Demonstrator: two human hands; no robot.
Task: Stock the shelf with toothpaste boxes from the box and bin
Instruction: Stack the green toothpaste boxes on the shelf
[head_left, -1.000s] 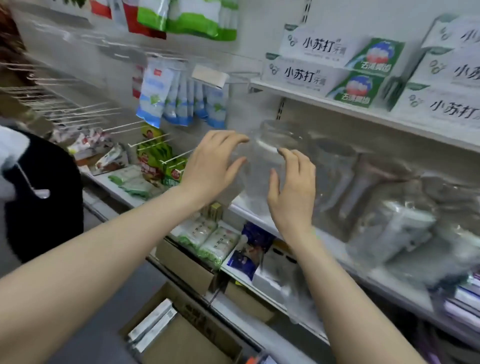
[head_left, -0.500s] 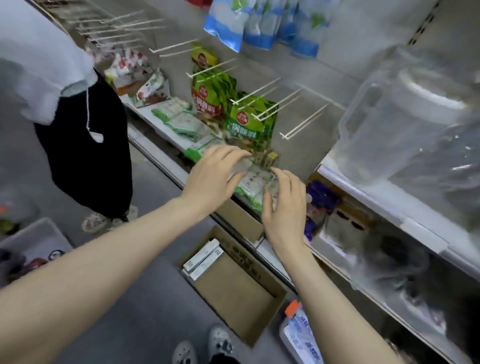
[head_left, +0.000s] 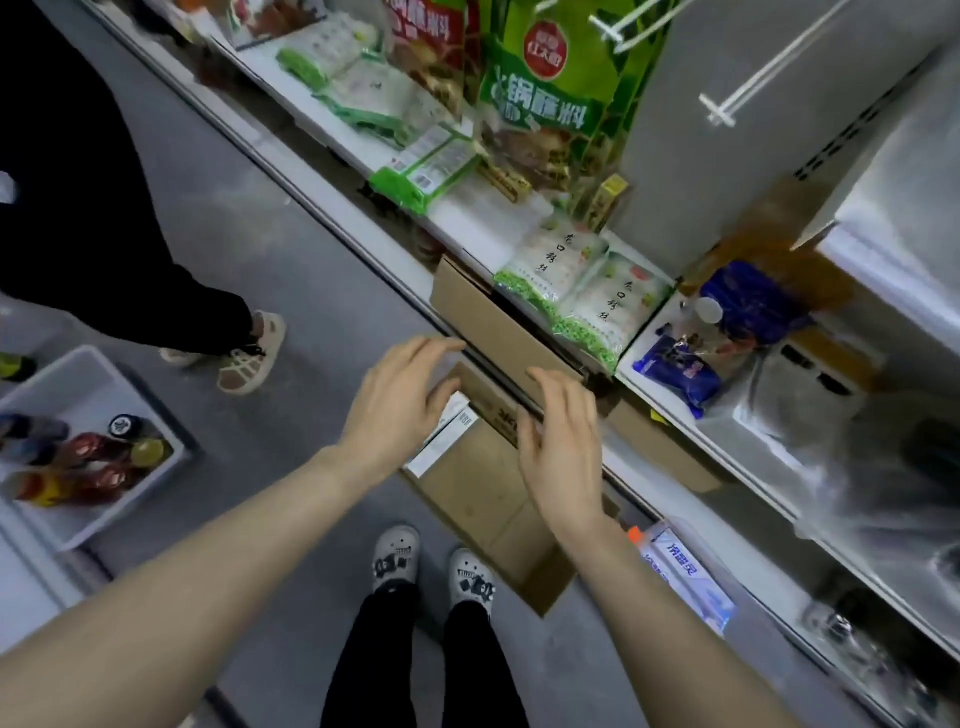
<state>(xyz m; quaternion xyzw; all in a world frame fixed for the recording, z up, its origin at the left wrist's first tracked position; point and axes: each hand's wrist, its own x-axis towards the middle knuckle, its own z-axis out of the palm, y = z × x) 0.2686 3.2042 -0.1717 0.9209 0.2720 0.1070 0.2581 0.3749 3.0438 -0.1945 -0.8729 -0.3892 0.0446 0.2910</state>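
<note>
An open cardboard box (head_left: 483, 499) lies on the grey floor against the shelf base, just ahead of my feet. White toothpaste boxes (head_left: 444, 439) lie along its left side, partly hidden by my left hand (head_left: 402, 410). That hand hovers over them, fingers spread, holding nothing. My right hand (head_left: 561, 441) hangs open above the box's far right edge, also empty. A grey bin (head_left: 78, 374) with several bottles stands on the floor at the left.
Another person's legs and sandalled foot (head_left: 244, 353) stand at the left. Shelves (head_left: 467, 218) run diagonally with green snack bags, noodle packs (head_left: 571, 286) and a blue pack (head_left: 680, 371). A cleaner bottle (head_left: 680, 577) lies by the shelf base. My own shoes (head_left: 431, 569) are below.
My view has swung down from the upper shelves to the floor. Both hands dropped from the clear jars to just above the cardboard box.
</note>
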